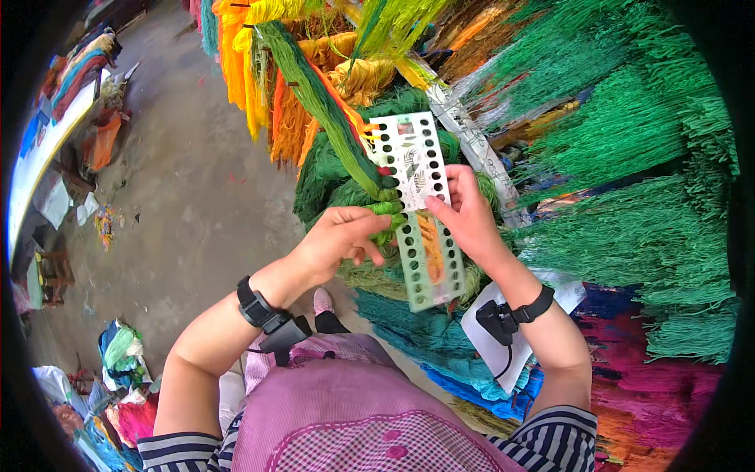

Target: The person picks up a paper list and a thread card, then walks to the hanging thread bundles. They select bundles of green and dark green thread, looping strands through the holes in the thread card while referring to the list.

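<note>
A long thread organizer card (pixel 423 157) with round holes down both long sides is in front of me. Its upper part is white and printed; the lower part is pale green with a see-through window. My right hand (pixel 465 206) grips its right edge, thumb on the front face. Along the left edge, orange, dark red and green strands are looped through several holes. My left hand (pixel 346 237) is closed, thumb and forefinger at the bright green thread (pixel 385 216) beside the middle holes. Green strands (pixel 318 106) trail from the card toward the upper left.
Orange and yellow skeins (pixel 244 71) hang beyond the card. Dense green thread bundles (pixel 621 126) lie at the right, with magenta ones (pixel 653 393) nearer me. White paper (pixel 503 338) lies under my right forearm. Cloth piles (pixel 126 354) rest on the grey floor (pixel 212 204) at left.
</note>
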Demonstrator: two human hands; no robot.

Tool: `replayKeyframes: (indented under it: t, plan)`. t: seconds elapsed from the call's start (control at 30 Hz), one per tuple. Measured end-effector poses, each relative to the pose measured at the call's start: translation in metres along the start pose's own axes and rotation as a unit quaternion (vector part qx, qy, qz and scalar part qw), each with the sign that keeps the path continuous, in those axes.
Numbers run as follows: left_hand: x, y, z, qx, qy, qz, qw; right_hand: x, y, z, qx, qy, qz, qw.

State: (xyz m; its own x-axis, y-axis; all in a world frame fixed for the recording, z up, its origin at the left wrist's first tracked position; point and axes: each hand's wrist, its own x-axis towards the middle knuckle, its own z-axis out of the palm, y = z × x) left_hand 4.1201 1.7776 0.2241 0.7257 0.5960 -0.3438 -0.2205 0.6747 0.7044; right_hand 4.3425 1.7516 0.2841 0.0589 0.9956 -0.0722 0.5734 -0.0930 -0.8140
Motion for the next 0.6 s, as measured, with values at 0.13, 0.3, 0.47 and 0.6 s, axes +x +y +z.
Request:
replayKeyframes:
  t: [0.13,0.3,0.47,0.6]
  plan:
    - [0.002,0.004,0.007,-0.178,-0.055,-0.061,0.981,0.001,-0.005,0.003,0.073,-0.008,-0.069,0.995]
    - [0.006,0.005,-0.002,-0.143,-0.079,-0.101,0.981,-0.001,0.003,0.007,0.113,0.007,-0.076,0.991]
    - [-0.001,0.005,0.001,0.116,-0.051,0.001,0.992,0.001,0.006,0.003,0.062,0.003,-0.054,0.997]
    - [-0.005,0.004,0.004,0.166,-0.033,0.053,0.984,0.004,0.014,0.002,0.114,-0.001,-0.015,0.993]
